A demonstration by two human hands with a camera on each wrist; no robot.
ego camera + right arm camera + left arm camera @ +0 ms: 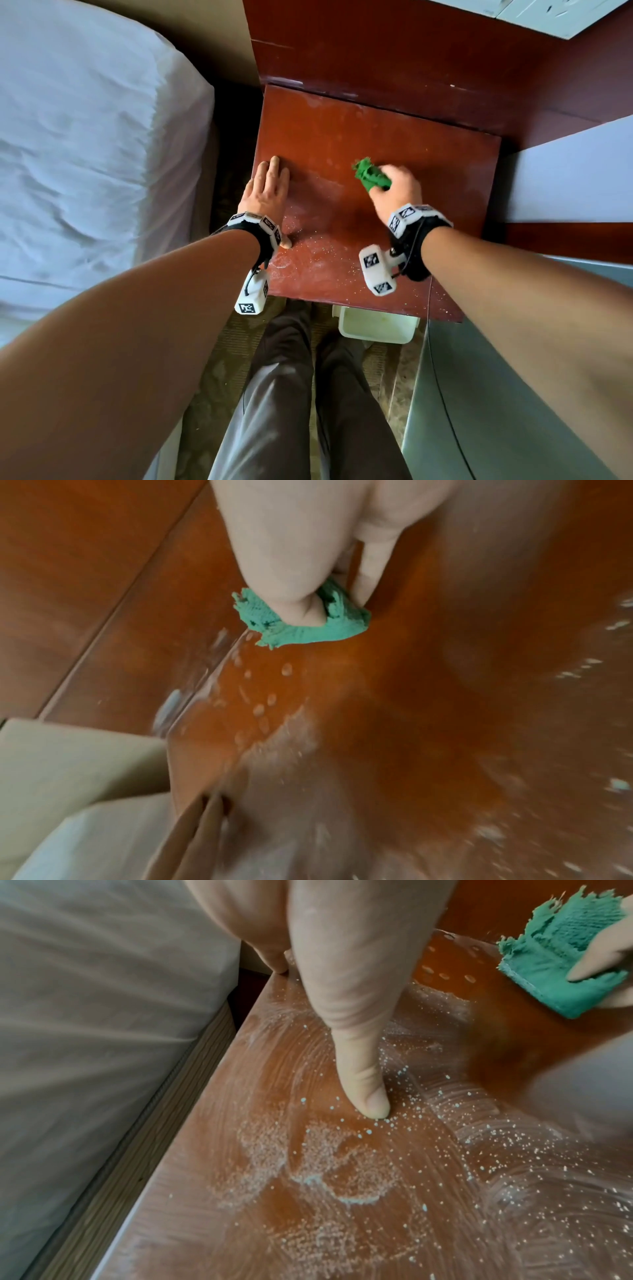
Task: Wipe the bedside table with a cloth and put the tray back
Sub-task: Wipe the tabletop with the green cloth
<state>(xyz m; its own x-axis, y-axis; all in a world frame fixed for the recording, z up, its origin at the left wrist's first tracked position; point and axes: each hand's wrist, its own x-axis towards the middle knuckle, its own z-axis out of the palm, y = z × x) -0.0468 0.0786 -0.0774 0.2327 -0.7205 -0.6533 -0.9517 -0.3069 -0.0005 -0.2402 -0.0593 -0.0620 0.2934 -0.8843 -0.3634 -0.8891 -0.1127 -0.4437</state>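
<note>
The reddish-brown bedside table (404, 144) fills the middle of the head view, its near half dusted with white powder and smears (325, 1177). My right hand (394, 188) grips a bunched green cloth (370, 174) and presses it on the tabletop near the centre; the cloth (301, 626) shows under my thumb in the right wrist view, and also at the top right of the left wrist view (561, 961). My left hand (269, 192) lies flat on the table's left edge, fingers straight, thumb (366, 1085) on the powdery surface.
A white bed (85, 154) lies close on the left. A white tray or bin (376, 325) sits on the floor under the table's front edge, beside my legs (301, 394). A grey surface (513, 394) stands at the right, white bedding (575, 171) beyond it.
</note>
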